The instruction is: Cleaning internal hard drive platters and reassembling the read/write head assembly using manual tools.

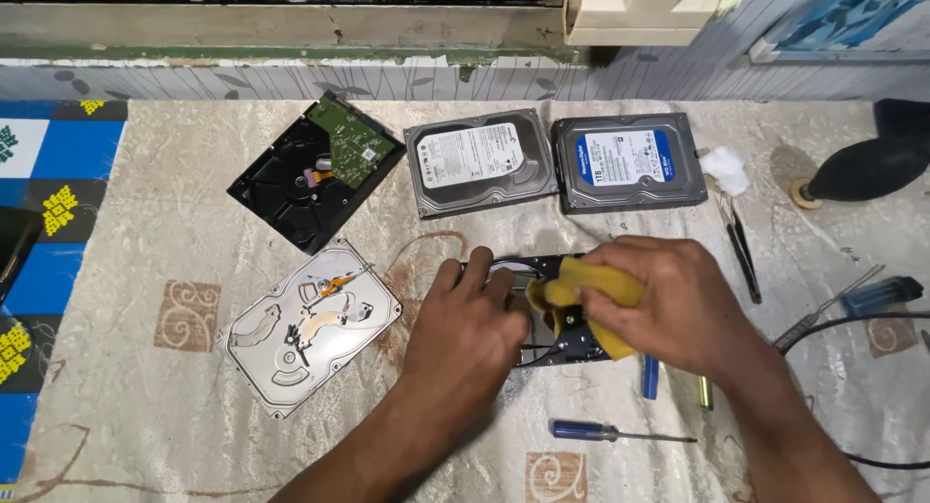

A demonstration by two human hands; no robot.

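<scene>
Left hand [465, 334] flat, right hand [668, 304] clenched, side by side

Right hand [668, 304] presses yellow cloth [591, 288] on open drive [562, 343], left hand [470, 334] steadying

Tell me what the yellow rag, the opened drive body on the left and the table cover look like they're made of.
Yellow rag in the right hand: soft woven or microfibre cloth, matte; it folds and bunches.
Opened drive body: bare cast metal, probably aluminium; silvery with dull glints.
Table cover: beige patterned fabric or vinyl, slight sheen, wrinkled; which one is unclear.
</scene>
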